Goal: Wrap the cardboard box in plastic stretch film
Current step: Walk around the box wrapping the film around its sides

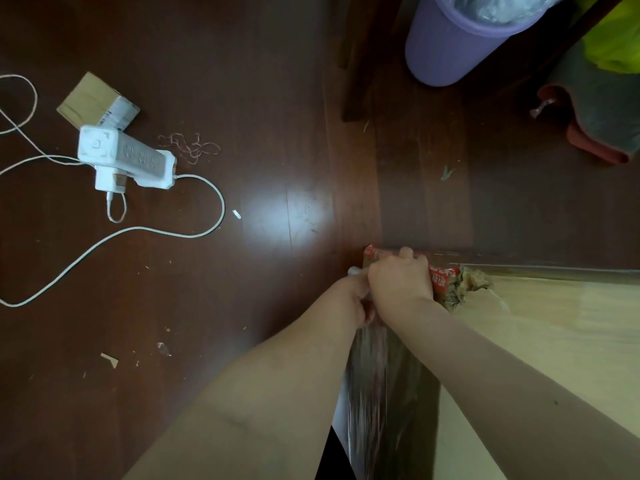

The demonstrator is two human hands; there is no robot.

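Glossy dark wood floor [277, 98], shiny clear plastic film [367, 375], rough torn edge on cardboard box [554, 341].

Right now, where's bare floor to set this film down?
Bare floor lies between the white cable and the cardboard box, around the glare. Another strip runs between the purple bin and the box's far edge. Crowded at far left: power strip, small carton. Lower left has scraps.

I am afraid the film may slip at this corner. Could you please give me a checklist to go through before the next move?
1. Left hand grips the stretch film: ok.
2. Right hand holds the cardboard box at its corner: ok.
3. Film taut along the box side: cannot tell, blurred.
4. Cardboard at that corner intact: not ok, torn.
5. White cable apart from the box: ok.
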